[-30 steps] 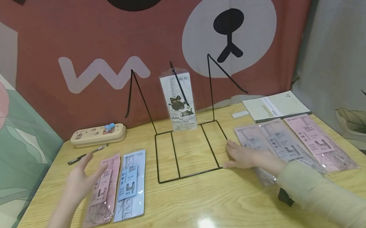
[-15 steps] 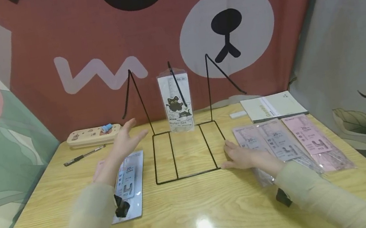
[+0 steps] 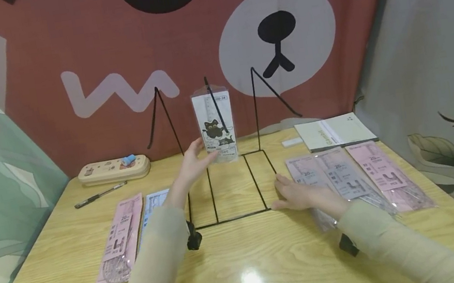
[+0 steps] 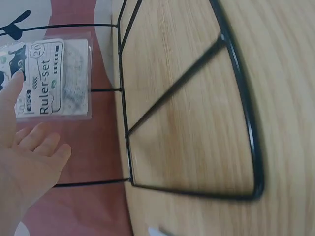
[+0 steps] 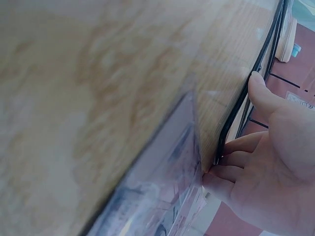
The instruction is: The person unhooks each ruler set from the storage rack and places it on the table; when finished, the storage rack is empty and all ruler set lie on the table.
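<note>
A black wire display rack stands on the wooden table, with angled prongs at its top. From its middle prong hangs a clear packet labelled Ruler-set, with black cats on it. My left hand is at the packet's lower left, fingers spread and thumb overlapping its front; in the left wrist view the packet lies just beyond the fingertips. My right hand holds the rack's front right base corner, thumb on the front bar and fingers at the side bar. The right wrist view shows that thumb on the wire.
Pink and blue ruler packets lie left, partly behind my left arm. Several more packets lie right, partly under my right forearm. A pencil case, pen, white eraser and notebook sit towards the back.
My left hand has swept right and forward, from above the pink packet on the left to the hanging ruler set. My right hand stays at the rack's corner.
</note>
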A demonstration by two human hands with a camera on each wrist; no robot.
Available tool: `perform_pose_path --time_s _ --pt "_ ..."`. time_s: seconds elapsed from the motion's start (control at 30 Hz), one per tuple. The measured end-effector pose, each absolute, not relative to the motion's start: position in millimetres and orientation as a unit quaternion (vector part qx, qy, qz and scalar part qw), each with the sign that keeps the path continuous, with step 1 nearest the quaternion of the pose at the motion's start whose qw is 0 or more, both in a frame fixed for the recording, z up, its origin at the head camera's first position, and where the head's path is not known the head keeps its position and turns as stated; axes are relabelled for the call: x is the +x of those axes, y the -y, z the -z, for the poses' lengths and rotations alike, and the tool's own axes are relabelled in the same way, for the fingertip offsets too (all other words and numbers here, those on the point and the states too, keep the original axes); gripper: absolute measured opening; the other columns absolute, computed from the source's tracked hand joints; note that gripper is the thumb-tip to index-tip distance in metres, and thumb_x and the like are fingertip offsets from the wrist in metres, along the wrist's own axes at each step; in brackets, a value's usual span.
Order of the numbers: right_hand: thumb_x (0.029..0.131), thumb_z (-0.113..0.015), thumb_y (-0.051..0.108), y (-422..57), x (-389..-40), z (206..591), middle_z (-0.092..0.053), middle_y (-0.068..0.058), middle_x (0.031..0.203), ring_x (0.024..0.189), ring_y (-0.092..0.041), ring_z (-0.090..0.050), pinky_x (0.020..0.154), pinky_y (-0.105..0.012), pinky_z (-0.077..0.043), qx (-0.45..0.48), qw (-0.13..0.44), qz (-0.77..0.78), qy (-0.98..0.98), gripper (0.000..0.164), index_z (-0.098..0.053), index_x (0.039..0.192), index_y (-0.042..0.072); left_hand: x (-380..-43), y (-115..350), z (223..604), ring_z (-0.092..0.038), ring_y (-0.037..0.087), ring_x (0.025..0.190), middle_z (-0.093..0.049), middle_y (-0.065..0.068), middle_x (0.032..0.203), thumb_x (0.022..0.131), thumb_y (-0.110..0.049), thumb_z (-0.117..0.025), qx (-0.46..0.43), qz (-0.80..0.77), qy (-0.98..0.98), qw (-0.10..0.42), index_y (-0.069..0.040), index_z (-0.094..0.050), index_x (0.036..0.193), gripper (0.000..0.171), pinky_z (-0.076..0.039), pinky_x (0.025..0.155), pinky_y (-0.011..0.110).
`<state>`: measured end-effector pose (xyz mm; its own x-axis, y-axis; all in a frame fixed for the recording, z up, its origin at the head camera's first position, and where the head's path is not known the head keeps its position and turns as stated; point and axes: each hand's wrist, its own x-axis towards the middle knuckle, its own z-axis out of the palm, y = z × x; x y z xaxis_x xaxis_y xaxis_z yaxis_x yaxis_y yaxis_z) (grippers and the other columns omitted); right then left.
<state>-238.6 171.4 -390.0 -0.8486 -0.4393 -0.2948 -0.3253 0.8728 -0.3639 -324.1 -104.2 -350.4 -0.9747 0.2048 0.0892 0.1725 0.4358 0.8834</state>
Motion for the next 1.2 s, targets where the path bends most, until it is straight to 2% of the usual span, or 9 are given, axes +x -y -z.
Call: perform_pose_path --time_s 0.17,0.27,0.4,0.5,0.6,0.8,1.03,1.2 --pt "0.095 -0.05 0.044 -171 -239 390 -0.002 -0.03 0.153 0.143 -0.043 -0.009 0.117 -0.052 -0.015 -0.195 0.189 0.15 -0.951 0.082 -0.018 0.144 -0.014 -326 91 355 -0.046 0.032 0.128 -0.051 0.018 0.137 0.088 -0.022 -0.066 0.104 -0.575 -0.811 0.011 -0.005 -0.031 0.143 0.068 -0.037 0.109 0.046" --pt "0.095 -0.05 0.044 -171 -240 390 -0.002 -0.031 0.153 0.143 -0.043 -0.009 0.117 -0.052 -0.015 -0.194 0.188 0.151 -0.951 0.082 -0.018 0.143 -0.014 -324 86 358 -0.056 0.033 0.117 -0.058 0.02 0.127 0.088 -0.016 -0.067 0.107 -0.581 -0.807 0.014 -0.003 -0.035 0.14 0.062 -0.045 0.101 0.044" --pt "0.095 -0.05 0.043 -170 -240 390 -0.003 -0.032 0.153 0.143 -0.043 -0.01 0.117 -0.052 -0.015 -0.195 0.184 0.149 -0.952 0.082 -0.019 0.143 -0.015 -320 80 360 -0.06 0.031 0.109 -0.062 0.019 0.121 0.088 -0.017 -0.066 0.114 -0.553 -0.825 -0.003 -0.001 -0.047 0.133 0.052 -0.05 0.094 0.041" --pt "0.095 -0.05 0.044 -170 -240 390 -0.003 -0.032 0.153 0.143 -0.043 -0.01 0.117 -0.051 -0.015 -0.194 0.181 0.145 -0.953 0.082 -0.019 0.143 -0.015 -314 79 362 -0.065 0.031 0.101 -0.066 0.019 0.114 0.088 -0.017 -0.066 0.122 -0.541 -0.832 -0.019 0.002 -0.061 0.119 0.037 -0.053 0.089 0.039" --pt "0.094 -0.051 0.044 -170 -240 391 -0.004 -0.033 0.152 0.142 -0.044 -0.011 0.117 -0.051 -0.015 -0.197 0.178 0.145 -0.953 0.082 -0.02 0.143 -0.015 -304 82 366 -0.068 0.027 0.094 -0.07 0.018 0.108 0.088 -0.017 -0.066 0.137 -0.532 -0.835 -0.024 0.001 -0.068 0.108 0.027 -0.054 0.085 0.037" --pt "0.095 -0.05 0.044 -171 -240 393 -0.003 -0.032 0.153 0.142 -0.044 -0.011 0.117 -0.052 -0.015 -0.194 0.181 0.149 -0.953 0.082 -0.019 0.143 -0.015 -268 91 373 -0.069 0.021 0.089 -0.073 0.013 0.099 0.087 -0.017 -0.067 0.174 -0.528 -0.831 -0.002 -0.003 -0.072 0.102 0.021 -0.055 0.083 0.035" --pt "0.095 -0.05 0.043 -170 -239 390 -0.003 -0.031 0.153 0.143 -0.043 -0.008 0.117 -0.052 -0.014 -0.195 0.183 0.146 -0.953 0.082 -0.018 0.143 -0.014 -223 100 372 -0.071 0.026 0.09 -0.071 0.017 0.103 0.086 -0.008 -0.067 0.25 -0.521 -0.816 0.011 -0.001 -0.071 0.105 0.021 -0.058 0.076 0.026" --pt "0.095 -0.051 0.043 -171 -238 392 -0.004 -0.033 0.152 0.142 -0.045 -0.01 0.117 -0.053 -0.014 -0.204 0.176 0.15 -0.951 0.081 -0.019 0.142 -0.016 -198 107 371 -0.071 0.027 0.088 -0.071 0.017 0.102 0.086 -0.008 -0.066 0.257 -0.526 -0.81 0.024 0.0 -0.071 0.104 0.02 -0.057 0.072 0.022"
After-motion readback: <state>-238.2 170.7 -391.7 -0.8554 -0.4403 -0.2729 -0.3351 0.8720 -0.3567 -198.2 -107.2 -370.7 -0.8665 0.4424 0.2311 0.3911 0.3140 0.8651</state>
